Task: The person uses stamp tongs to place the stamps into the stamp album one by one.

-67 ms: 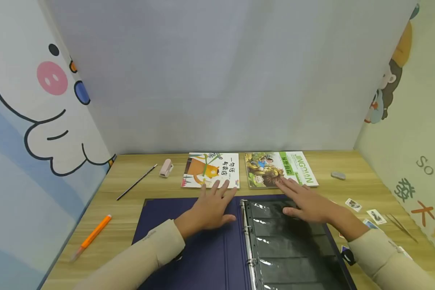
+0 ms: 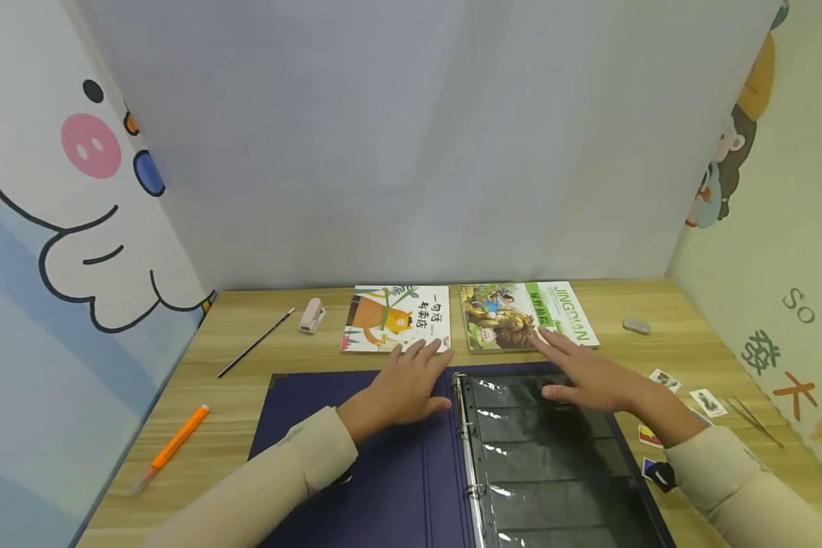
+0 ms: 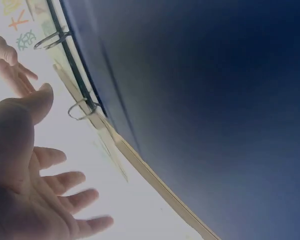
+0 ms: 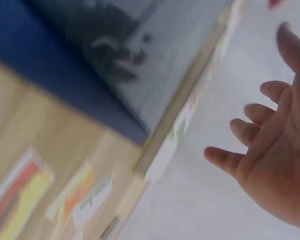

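Observation:
A dark blue ring binder (image 2: 377, 487) lies open on the table, with a black page of clear pockets (image 2: 541, 464) on its right side. My left hand (image 2: 404, 390) hovers over the upper part of the bare left cover, palm down with fingers spread. Over the page's upper right corner is my right hand (image 2: 592, 378), its fingers extended toward the green-and-white book (image 2: 548, 308). Both wrist views show the palms holding nothing: the left hand (image 3: 27, 175) near the binder rings (image 3: 79, 107), the right hand (image 4: 275, 150) beyond the binder's edge.
Right of the binder lie several small stamps (image 2: 708, 403) and tweezers (image 2: 756, 423); a grey eraser (image 2: 636, 326) sits farther back. A fox-picture book (image 2: 397, 320), a small pink object (image 2: 311, 315), a thin pencil (image 2: 256, 342) and an orange marker (image 2: 180, 438) lie behind and left.
Both hands have shifted slightly to the right and stay spread. More of the stamps shows beside the right forearm. The head view has tilted a little.

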`<act>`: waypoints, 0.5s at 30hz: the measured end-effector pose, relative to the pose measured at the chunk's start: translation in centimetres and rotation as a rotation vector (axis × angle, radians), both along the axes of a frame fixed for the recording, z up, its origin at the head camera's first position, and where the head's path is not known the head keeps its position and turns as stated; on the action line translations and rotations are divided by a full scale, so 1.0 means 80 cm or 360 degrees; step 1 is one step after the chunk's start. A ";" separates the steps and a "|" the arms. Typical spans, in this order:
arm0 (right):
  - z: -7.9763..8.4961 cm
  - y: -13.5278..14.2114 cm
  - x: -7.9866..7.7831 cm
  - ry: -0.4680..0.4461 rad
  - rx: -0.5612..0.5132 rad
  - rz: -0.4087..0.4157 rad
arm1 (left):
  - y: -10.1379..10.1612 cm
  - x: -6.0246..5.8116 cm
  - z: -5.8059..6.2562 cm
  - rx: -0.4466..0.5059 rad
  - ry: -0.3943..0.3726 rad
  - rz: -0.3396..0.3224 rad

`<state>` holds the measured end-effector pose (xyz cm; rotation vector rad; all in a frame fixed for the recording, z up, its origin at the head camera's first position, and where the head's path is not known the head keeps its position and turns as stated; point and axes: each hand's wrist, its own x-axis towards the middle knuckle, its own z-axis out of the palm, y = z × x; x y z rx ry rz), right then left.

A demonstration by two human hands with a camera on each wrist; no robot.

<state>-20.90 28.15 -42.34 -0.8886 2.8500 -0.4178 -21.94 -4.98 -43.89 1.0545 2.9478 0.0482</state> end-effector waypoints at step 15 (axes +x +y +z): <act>0.027 0.161 0.008 0.0005 0.0143 -0.0565 | 0.079 -0.035 0.008 -0.0118 -0.0212 -0.0123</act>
